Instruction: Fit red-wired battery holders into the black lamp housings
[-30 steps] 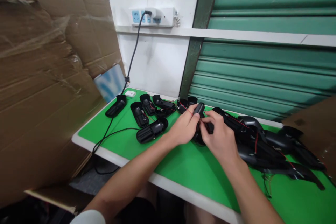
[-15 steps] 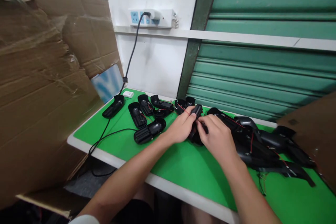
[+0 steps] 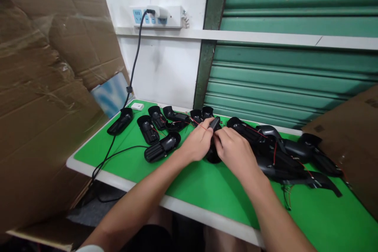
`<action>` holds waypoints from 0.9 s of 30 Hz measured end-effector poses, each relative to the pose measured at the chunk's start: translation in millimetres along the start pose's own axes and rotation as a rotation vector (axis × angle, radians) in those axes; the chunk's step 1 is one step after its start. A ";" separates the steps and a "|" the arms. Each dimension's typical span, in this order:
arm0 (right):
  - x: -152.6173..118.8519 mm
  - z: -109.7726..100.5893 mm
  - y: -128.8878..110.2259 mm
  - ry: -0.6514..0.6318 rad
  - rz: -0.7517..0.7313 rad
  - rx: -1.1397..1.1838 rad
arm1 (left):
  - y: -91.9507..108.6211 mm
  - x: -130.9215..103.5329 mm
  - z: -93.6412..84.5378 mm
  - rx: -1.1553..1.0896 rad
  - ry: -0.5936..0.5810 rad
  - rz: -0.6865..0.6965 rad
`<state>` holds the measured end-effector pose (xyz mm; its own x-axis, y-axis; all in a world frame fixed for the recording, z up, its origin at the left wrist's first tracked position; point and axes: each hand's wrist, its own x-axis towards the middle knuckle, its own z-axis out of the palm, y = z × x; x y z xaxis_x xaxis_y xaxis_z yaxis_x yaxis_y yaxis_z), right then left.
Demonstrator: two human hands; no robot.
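Note:
My left hand (image 3: 198,141) is closed around a black plastic housing (image 3: 213,156), its narrow end standing up past my thumb. A thin red wire (image 3: 197,122) runs beside the left fingers. Against the housing's near right side, my right hand (image 3: 238,150) has thumb and fingers pinched together; what lies between those fingertips is hidden. Both hands are just above the green tabletop. Similar black housings (image 3: 163,147) with short red wires lie left of my hands, and a heap of black curved parts (image 3: 283,157) lies to the right.
The green-topped table (image 3: 189,189) has a pale edge. A black cable (image 3: 136,55) drops from a wall power strip (image 3: 173,16) and crosses the table's left side. Large cardboard boxes (image 3: 44,106) flank it. A small white block (image 3: 137,106) sits near the back; a green shutter (image 3: 283,75) stands behind.
The whole view has shifted slightly, so the scene sits further left. My hands stay together on the same housing, with the right fingers now closer against it.

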<state>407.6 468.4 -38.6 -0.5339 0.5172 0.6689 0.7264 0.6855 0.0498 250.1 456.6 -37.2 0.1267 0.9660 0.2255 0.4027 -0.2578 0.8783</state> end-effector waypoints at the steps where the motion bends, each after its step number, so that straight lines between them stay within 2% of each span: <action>1: -0.4 0.5 0.5 0.007 0.013 0.020 | -0.4 0.4 0.2 -0.006 0.005 0.010; 4: -0.5 1.3 2.4 0.067 0.034 0.118 | -0.9 2.6 0.1 -0.072 -0.008 0.005; 8: 2.3 0.8 4.5 0.123 -0.007 0.203 | 0.4 4.2 0.2 -0.161 -0.006 -0.044; 15: 5.5 -1.0 8.7 0.120 0.016 0.320 | 2.5 3.0 -0.2 -0.249 -0.023 0.074; 20: 3.4 -0.2 9.1 0.131 0.090 0.432 | -7.3 8.8 2.4 -0.346 -0.020 0.013; 24: 2.9 3.1 8.2 0.130 0.055 0.359 | -12.2 11.4 4.4 -0.347 0.015 0.002; 27: 2.8 4.5 7.5 0.094 0.016 0.261 | -7.4 8.2 4.3 -0.269 0.003 -0.014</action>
<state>409.6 477.3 -39.6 -0.4722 0.4873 0.7346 0.5914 0.7931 -0.1459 252.1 466.3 -43.6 0.1202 0.9697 0.2129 0.1485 -0.2296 0.9619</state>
